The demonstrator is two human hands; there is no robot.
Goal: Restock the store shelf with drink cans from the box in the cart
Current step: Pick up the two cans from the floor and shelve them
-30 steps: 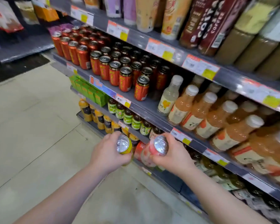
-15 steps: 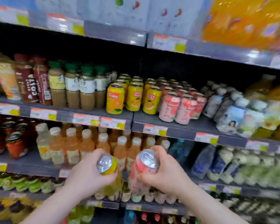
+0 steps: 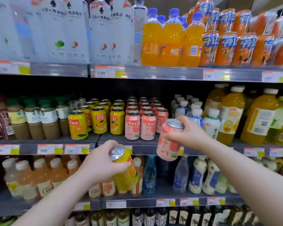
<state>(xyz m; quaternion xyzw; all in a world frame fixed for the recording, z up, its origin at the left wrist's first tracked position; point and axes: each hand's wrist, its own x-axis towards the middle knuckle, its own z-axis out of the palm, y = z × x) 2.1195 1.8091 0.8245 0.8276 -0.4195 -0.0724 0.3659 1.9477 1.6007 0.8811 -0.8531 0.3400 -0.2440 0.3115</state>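
Each hand carries one can, matched to the stock on the middle shelf (image 3: 113,139), presumably so both flavours go in on one reach. The right hand (image 3: 189,134) has its grip wrapped round the upper half of the pink can (image 3: 169,144). That can hangs nearly upright just in front of the shelf's front edge, close to the pink rows (image 3: 140,124) standing on it, and looks likely to be set down first. The left hand (image 3: 98,162) has its grip clenched round the yellow can (image 3: 125,172), held below the shelf's edge with its top tilted left, probably for the yellow rows (image 3: 96,119). Both forearms reach forward and up toward the shelf, the right higher.
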